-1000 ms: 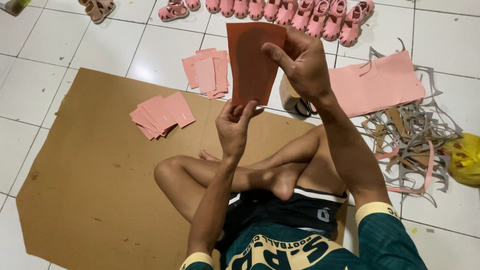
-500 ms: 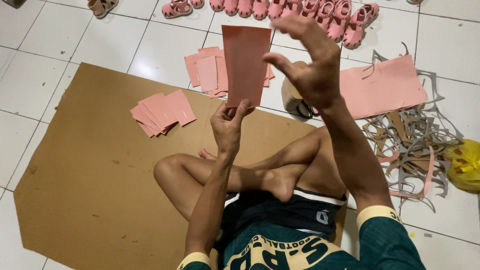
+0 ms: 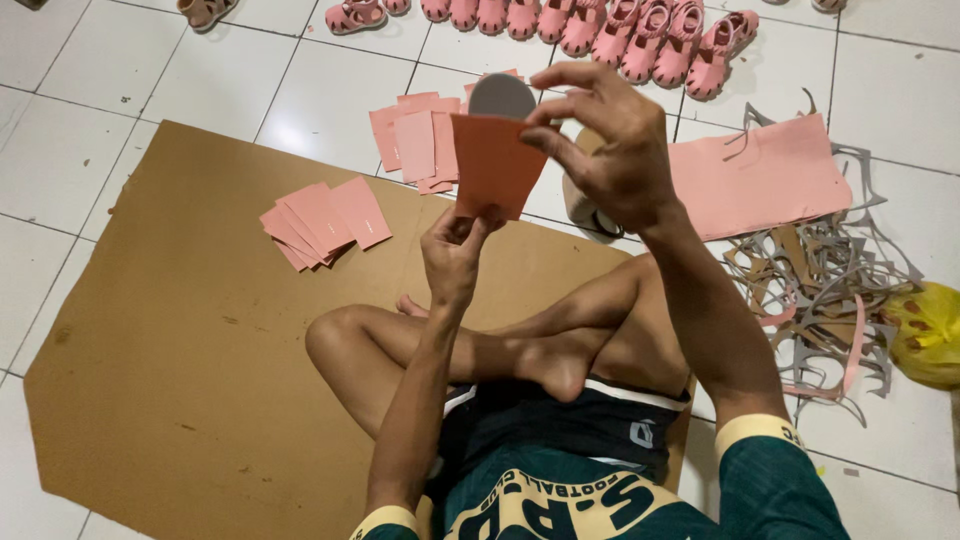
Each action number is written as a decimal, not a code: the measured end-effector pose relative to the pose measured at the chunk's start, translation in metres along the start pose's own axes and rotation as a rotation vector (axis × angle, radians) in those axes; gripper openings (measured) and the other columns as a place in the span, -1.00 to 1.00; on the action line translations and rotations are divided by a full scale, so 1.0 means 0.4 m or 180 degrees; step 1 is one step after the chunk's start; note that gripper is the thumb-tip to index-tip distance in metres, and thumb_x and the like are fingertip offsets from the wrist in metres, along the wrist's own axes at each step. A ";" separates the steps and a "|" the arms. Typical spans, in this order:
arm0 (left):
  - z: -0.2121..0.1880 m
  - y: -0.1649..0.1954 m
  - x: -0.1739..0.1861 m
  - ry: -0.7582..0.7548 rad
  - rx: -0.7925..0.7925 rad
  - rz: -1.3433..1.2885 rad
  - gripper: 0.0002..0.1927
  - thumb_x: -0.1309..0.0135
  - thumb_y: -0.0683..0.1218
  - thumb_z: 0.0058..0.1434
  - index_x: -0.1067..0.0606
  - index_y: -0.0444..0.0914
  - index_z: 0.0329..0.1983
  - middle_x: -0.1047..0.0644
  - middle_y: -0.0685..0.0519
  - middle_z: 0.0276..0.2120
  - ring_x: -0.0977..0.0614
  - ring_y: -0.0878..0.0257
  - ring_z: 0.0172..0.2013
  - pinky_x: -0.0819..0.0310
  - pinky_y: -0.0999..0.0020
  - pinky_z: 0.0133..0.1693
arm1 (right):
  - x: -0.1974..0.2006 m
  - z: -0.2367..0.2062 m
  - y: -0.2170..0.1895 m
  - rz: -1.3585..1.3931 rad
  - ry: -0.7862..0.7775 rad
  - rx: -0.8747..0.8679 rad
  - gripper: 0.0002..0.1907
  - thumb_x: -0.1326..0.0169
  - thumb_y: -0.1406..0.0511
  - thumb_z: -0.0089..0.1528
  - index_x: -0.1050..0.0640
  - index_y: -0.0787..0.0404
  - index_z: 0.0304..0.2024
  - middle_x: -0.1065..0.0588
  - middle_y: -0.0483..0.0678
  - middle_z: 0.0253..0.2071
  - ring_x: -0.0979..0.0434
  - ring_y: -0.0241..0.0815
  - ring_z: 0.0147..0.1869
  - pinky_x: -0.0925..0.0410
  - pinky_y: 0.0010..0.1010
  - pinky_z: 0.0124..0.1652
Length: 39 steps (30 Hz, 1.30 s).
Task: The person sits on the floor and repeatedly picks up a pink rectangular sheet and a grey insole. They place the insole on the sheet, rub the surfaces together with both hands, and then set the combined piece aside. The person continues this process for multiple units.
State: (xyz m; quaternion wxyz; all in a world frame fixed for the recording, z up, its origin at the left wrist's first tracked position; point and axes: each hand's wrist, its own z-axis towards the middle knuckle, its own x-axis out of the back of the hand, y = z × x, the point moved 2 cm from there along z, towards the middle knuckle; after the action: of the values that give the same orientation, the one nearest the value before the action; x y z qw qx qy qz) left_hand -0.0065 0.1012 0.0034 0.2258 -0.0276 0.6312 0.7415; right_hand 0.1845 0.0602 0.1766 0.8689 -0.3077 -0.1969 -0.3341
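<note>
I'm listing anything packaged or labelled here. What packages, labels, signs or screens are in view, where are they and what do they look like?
Yellow plastic bag: on the tiles at the far right edge, crumpled, beside grey and pink offcuts.
Shirt lettering: bottom centre, pale letters on dark green.
Shorts tag: small white mark on black.
No signs or screens.

Sitting cross-legged on a cardboard sheet (image 3: 180, 400) spread over the tiled floor (image 3: 90, 90). Lying on the cardboard to the left: a fanned stack of cut pieces (image 3: 320, 222). Lying beyond it, on the tiles: a second pile of pieces (image 3: 415, 145). Standing farther back: a row of small sandals (image 3: 600, 25). Lying to the right: a large sheet (image 3: 770, 175), offcut scraps (image 3: 820, 290) nearer, a plastic bag (image 3: 925, 330) rightmost.
</note>
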 end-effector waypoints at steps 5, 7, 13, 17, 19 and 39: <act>-0.009 0.020 -0.010 -0.0131 0.0009 0.0240 -0.77 -0.18 -0.18 0.35 -0.59 -0.41 0.00 -0.70 -0.02 -0.21 -0.71 0.33 -0.17 -0.61 0.41 -0.01 | -0.014 0.017 0.053 0.0600 0.0167 -0.0603 -0.87 -0.31 0.37 0.37 -0.63 0.26 -0.07 -0.60 0.04 0.12 -0.69 -0.20 0.09 -0.59 -0.42 0.09; -0.009 0.027 -0.013 -0.0133 0.0027 0.0270 -0.77 -0.21 -0.18 0.33 -0.60 -0.41 -0.01 -0.69 -0.01 -0.21 -0.70 0.35 -0.17 -0.59 0.45 -0.05 | -0.017 0.015 0.063 0.0794 0.0206 -0.0754 -0.87 -0.28 0.38 0.38 -0.63 0.31 -0.07 -0.62 0.05 0.08 -0.71 -0.25 0.04 -0.59 -0.45 0.06; -0.008 0.037 -0.019 -0.0158 -0.0006 0.0341 -0.76 -0.24 -0.15 0.32 -0.61 -0.39 -0.02 -0.69 0.01 -0.23 -0.68 0.38 -0.21 -0.56 0.50 -0.11 | -0.012 0.010 0.061 0.0604 0.0251 -0.0842 -0.88 -0.29 0.37 0.39 -0.64 0.32 -0.09 -0.66 -0.02 -0.17 -0.71 -0.28 -0.07 -0.55 -0.48 -0.03; -0.008 0.038 -0.022 -0.0142 0.0032 0.0399 -0.75 -0.25 -0.14 0.31 -0.61 -0.39 -0.04 -0.69 0.02 -0.26 -0.66 0.42 -0.25 -0.53 0.52 -0.18 | -0.010 0.012 0.061 0.0683 0.0289 -0.0873 -0.88 -0.29 0.36 0.40 -0.64 0.31 -0.10 -0.66 -0.03 -0.19 -0.71 -0.29 -0.09 -0.56 -0.49 -0.05; -0.008 0.039 -0.024 -0.0166 0.0081 0.0304 -0.75 -0.25 -0.13 0.31 -0.60 -0.39 -0.05 -0.68 0.03 -0.26 -0.64 0.43 -0.26 -0.51 0.53 -0.19 | -0.011 0.011 0.063 0.0683 0.0302 -0.0943 -0.88 -0.29 0.35 0.40 -0.65 0.31 -0.11 -0.66 -0.03 -0.20 -0.71 -0.30 -0.11 -0.55 -0.49 -0.06; -0.005 0.033 -0.033 -0.0262 0.0115 0.0200 -0.72 -0.25 -0.10 0.31 -0.58 -0.39 -0.02 -0.68 0.01 -0.20 -0.67 0.41 -0.19 -0.56 0.53 -0.12 | -0.023 0.003 0.072 0.0849 0.0502 -0.0951 -0.90 -0.29 0.37 0.40 -0.65 0.31 -0.12 -0.66 -0.06 -0.24 -0.70 -0.34 -0.15 -0.56 -0.54 -0.11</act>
State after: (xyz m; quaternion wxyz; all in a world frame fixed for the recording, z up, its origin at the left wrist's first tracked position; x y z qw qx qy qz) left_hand -0.0002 0.0939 0.0194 0.2287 0.0267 0.6352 0.7372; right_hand 0.1982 0.0820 0.1607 0.8628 -0.4293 -0.0341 -0.2646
